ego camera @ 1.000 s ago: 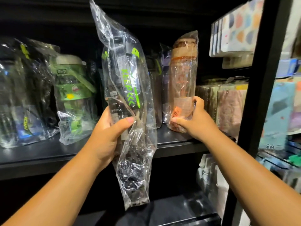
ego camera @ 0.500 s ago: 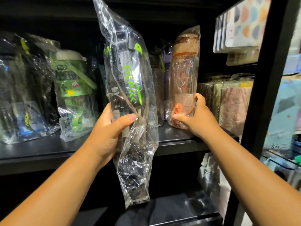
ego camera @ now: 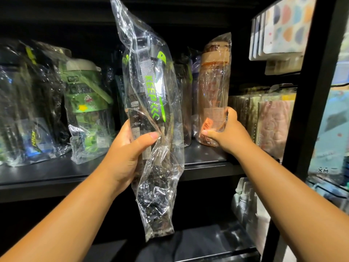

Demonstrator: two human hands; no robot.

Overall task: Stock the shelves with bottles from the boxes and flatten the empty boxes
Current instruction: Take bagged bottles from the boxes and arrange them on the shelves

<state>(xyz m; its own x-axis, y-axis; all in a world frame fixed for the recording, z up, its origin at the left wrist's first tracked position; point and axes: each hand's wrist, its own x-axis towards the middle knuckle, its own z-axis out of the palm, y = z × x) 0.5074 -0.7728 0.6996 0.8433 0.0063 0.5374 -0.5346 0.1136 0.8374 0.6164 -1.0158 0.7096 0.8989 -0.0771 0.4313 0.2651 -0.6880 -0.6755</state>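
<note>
My left hand [ego camera: 128, 154] grips a dark bottle with a grey and neon-green strap [ego camera: 149, 91], wrapped in a long clear plastic bag, and holds it upright in front of the black shelf [ego camera: 204, 161]. The bag's loose end hangs below the shelf edge. My right hand [ego camera: 224, 133] grips the lower part of an orange-tinted bagged bottle [ego camera: 213, 82] that stands on the shelf at the right. More dark bagged bottles [ego camera: 186, 103] stand behind, between the two.
A green bagged bottle [ego camera: 86, 103] and dark bagged bottles [ego camera: 28, 103] stand on the shelf's left part. Packaged towels [ego camera: 272, 121] fill the right end. A black upright post [ego camera: 311, 103] borders the shelf, with patterned goods [ego camera: 283, 25] above and a lower shelf [ego camera: 198, 244] beneath.
Both hands sit slightly higher and closer to the shelf. The right hand keeps its grip on the orange bottle and the left on the bagged dark bottle.
</note>
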